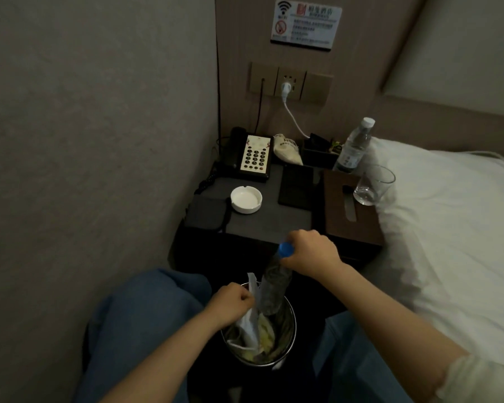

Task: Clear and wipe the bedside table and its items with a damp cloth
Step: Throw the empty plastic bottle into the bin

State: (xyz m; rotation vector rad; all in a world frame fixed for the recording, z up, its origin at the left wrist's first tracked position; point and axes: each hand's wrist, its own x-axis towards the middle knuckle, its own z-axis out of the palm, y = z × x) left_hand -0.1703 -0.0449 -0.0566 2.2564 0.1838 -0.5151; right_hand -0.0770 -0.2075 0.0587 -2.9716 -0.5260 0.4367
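Observation:
My right hand (312,251) grips the neck of a plastic bottle with a blue cap (275,283), whose lower end points down into a metal waste bin (288,330) on the floor. My left hand (230,302) pinches a crumpled white paper (249,324) over the bin's rim. Behind the bin stands the dark bedside table (262,225). On it are a telephone (252,157), a white ashtray (246,199), a dark flat phone-like slab (296,187), a small cloth pouch (287,149) and a brown tissue box (346,210).
A clear water bottle with a white cap (355,146) and a drinking glass (373,184) stand at the table's right edge by the white pillow (448,222). A charger cable (291,114) hangs from the wall socket. A wall closes the left side; my knees flank the bin.

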